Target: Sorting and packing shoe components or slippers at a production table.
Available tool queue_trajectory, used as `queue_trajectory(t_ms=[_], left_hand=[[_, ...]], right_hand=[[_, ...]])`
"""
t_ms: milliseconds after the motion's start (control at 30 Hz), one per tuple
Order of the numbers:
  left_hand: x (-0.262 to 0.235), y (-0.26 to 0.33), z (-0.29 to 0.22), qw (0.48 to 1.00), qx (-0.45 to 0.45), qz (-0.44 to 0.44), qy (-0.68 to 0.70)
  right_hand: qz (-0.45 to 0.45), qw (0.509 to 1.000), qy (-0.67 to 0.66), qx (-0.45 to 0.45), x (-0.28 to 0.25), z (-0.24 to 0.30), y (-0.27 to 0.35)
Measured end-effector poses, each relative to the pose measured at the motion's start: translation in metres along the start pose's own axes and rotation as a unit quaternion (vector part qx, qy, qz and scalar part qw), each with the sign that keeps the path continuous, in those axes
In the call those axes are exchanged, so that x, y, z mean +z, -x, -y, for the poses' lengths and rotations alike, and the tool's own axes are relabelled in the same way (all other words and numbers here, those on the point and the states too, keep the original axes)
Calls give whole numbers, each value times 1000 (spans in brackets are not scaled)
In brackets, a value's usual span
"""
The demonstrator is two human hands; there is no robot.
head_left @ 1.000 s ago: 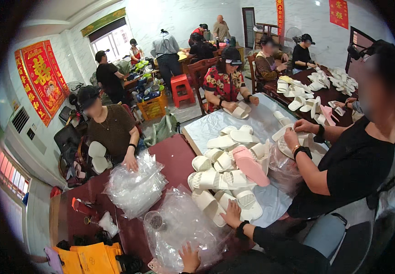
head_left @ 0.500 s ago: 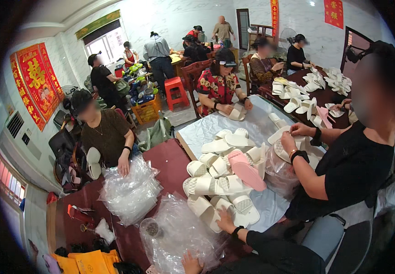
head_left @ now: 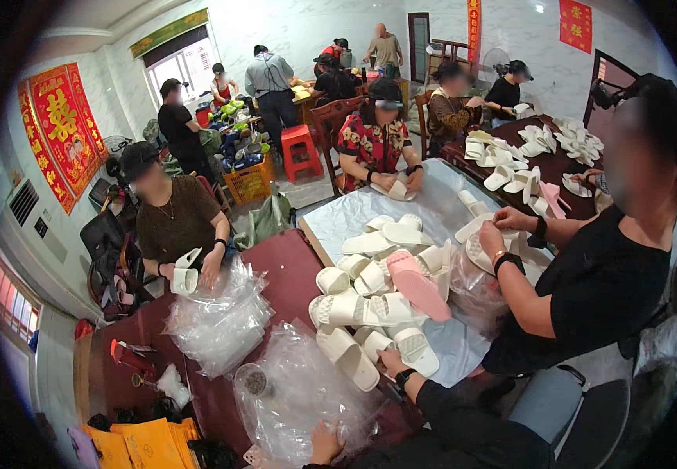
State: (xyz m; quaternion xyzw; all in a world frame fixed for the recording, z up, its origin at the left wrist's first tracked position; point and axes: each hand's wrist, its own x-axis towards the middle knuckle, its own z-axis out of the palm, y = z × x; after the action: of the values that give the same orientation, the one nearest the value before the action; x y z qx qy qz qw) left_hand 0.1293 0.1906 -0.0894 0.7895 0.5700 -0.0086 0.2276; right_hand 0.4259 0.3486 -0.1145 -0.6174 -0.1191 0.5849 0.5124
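My left hand (head_left: 325, 444) lies on a spread of thin transparent plastic bags (head_left: 299, 399) at the front of the table, its fingers stretched out. My right hand (head_left: 392, 363), with a dark wristband, has its fingers closed on the near end of a white slipper (head_left: 375, 344) at the front of a pile. Beside it rest another white slipper (head_left: 350, 359) on the left and one more (head_left: 414, 350) on the right. A pink slipper (head_left: 415, 283) lies across the top of the pile.
A small round transparent tub (head_left: 255, 381) stands on the bags. At left, a person (head_left: 174, 223) handles a white slipper above more plastic bags (head_left: 221, 324). A co-worker in black (head_left: 589, 273) bags slippers at right. Yellow packets (head_left: 147, 444) lie at lower left; a grey stool (head_left: 548, 402) stands lower right.
My right hand has gone from spread fingers to closed fingers at the slipper's near end. My left hand stays on the bags. The person at left has brought a slipper over the bags.
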Motion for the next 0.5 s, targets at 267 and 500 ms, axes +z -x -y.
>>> queue_trajectory(t_ms=[267,500], left_hand=[[-1,-2,9,1000,13,4,-15],[-12,-2,-1,998,6,38,-50]], right_hand=[[-145,984,-102,-8,3,25,51],[-36,983,-151,-101,-13,40,50]])
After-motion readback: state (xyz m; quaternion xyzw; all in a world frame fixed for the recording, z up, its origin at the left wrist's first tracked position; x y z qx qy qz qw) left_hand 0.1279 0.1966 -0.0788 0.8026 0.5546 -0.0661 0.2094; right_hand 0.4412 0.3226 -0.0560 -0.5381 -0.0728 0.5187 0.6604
